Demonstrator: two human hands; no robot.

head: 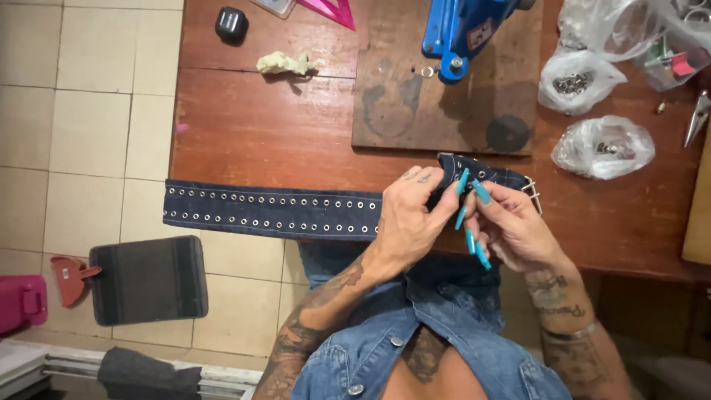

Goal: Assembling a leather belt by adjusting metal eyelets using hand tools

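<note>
so the denim belt (270, 210) with the two rows of metal eyelets lies along the front edge of the wooden table (244, 133), its long left end sticking out past the table's left edge over the tiled floor (89, 126). the buckle end is lifted a bit near the front edge, because both hands are working on it there. the left hand (407, 222) is curled around the strap, thumb and fingers pinching the fabric just short of the buckle (532, 192). the right hand (511, 230), with the long turquoise nails, grips the same end from the other side, fingertips closed on it. looks like they hold it close together to keep that bit taut and steady, my guess anyway.

further back, a wooden board (415, 111) sits toward the rear edge with a blue press (463, 30) on it, cut off by the top of the frame. clear plastic bags (601, 147) of small metal bits sit near the right edge, pliers (698, 115) beyond them, half cut off.

what exactly the fingers are pinching is hidden by the hands and nails, can't tell if there's a loose eyelet in there. the black thing (231, 24) at the rear is too small to make out.
</note>
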